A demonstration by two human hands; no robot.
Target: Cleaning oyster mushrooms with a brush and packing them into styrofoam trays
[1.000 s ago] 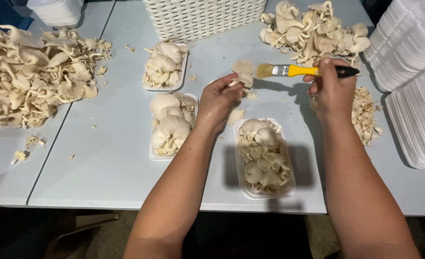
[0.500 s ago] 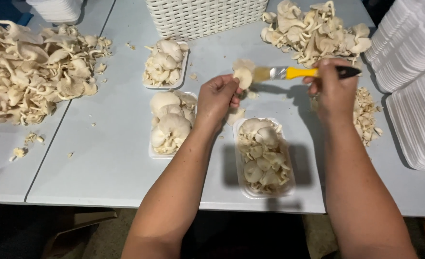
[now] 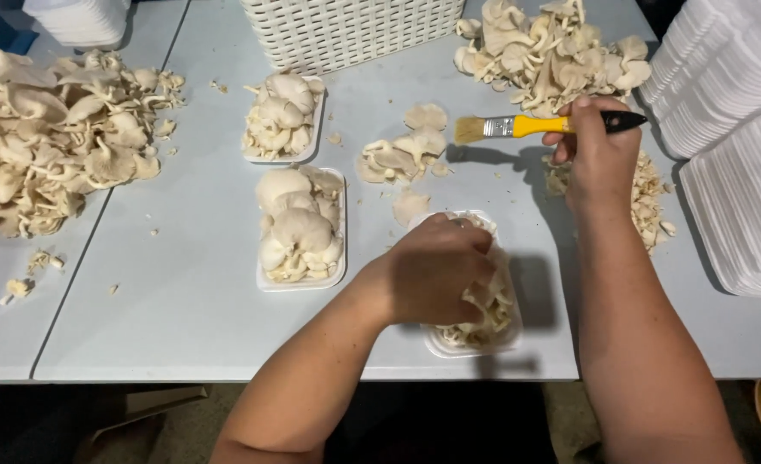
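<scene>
My left hand (image 3: 436, 277) rests palm down on the oyster mushrooms in a white foam tray (image 3: 473, 342) near the table's front edge, fingers curled over them. My right hand (image 3: 599, 155) is raised farther back, gripping a paintbrush (image 3: 531, 126) with a yellow and black handle, bristles pointing left. A few loose mushrooms (image 3: 402, 153) lie on the table below the bristles. Two more filled trays sit to the left, one near (image 3: 299, 228) and one farther back (image 3: 282, 119).
A big heap of mushrooms (image 3: 50, 137) covers the table's left side and a smaller heap (image 3: 552, 51) lies at the back right. A white woven basket (image 3: 350, 30) stands at the back centre. Stacks of foam trays (image 3: 728, 129) fill the right. Mushroom scraps (image 3: 651, 193) lie beside my right wrist.
My left hand has come down from near the brush onto the front tray of mushrooms. The mushroom it held by the bristles is gone from it. The right hand barely moved.
</scene>
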